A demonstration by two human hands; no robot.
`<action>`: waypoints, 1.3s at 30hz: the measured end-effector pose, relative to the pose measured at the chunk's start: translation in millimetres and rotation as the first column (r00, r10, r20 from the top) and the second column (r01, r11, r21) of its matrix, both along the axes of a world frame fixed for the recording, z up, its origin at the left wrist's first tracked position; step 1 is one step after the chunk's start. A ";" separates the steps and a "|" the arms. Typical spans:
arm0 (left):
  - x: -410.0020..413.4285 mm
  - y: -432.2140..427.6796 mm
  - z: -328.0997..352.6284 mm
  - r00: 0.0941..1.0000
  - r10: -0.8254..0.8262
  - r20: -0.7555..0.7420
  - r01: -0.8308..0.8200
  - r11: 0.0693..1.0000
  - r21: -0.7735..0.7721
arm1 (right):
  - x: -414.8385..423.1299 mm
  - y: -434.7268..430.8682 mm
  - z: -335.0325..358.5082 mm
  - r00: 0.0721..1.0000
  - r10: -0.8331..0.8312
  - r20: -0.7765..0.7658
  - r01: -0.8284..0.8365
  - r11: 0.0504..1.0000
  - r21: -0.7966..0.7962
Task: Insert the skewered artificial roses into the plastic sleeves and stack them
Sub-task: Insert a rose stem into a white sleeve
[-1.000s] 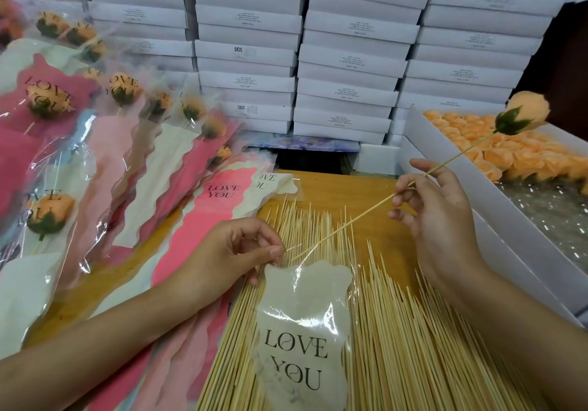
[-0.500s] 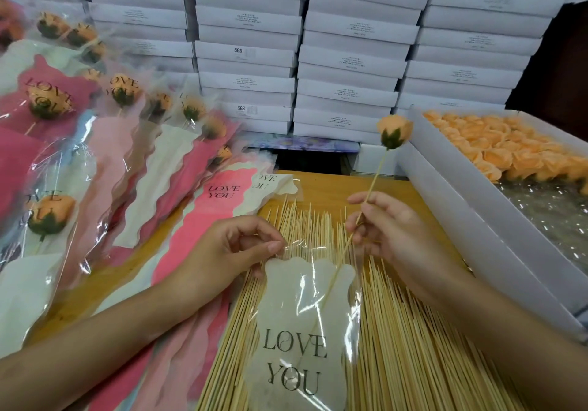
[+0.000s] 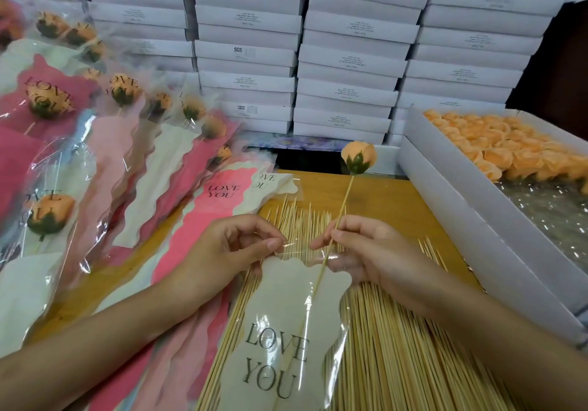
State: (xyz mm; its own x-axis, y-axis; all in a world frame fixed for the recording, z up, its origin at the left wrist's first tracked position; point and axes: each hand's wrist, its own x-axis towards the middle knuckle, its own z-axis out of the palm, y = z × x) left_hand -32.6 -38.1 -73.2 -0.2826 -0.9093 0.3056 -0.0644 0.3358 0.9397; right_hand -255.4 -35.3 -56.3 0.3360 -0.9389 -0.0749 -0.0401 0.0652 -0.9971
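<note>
While my left hand (image 3: 229, 248) pinches the mouth of the cream "LOVE YOU" sleeve (image 3: 286, 315), my right hand (image 3: 366, 248) pinches the skewer (image 3: 345, 197) of one orange rose (image 3: 358, 156): lower end inside the sleeve, bloom outside, far end. Sleeve lies on loose skewers (image 3: 397, 347) on the desk (image 3: 397, 200); filled sleeves (image 3: 95, 156) stacked left; box of rose heads (image 3: 445, 188) right.

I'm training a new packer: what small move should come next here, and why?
Probably slide the skewer further down into the sleeve with the right hand. The left hand pinches the sleeve's mouth open, the skewer's lower part is already inside, but the rose is well above the opening.
</note>
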 end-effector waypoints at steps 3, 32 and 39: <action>0.4 0.2 -0.2 1.000 0.007 0.003 -0.007 1.000 -0.001 | 0.6 0.4 -0.3 1.000 0.030 -0.003 -0.030 0.999 0.010; 11.0 1.3 5.0 0.854 -0.519 -0.042 0.494 0.782 0.379 | -20.0 -18.7 -6.6 0.901 -0.409 0.144 0.434 0.859 -0.272; 14.1 -3.0 -2.7 0.875 -0.485 -0.008 0.458 0.822 0.338 | -20.2 -22.8 -12.4 0.865 -0.497 0.072 0.488 0.800 -0.350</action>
State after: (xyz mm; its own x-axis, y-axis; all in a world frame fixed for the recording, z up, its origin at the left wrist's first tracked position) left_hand -18.5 -41.1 -75.9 -0.7121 -0.7018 -0.0179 -0.0501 0.0254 0.9984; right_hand -275.6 -58.1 -68.7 -0.1763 -0.9429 0.2827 -0.1192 -0.2646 -0.9570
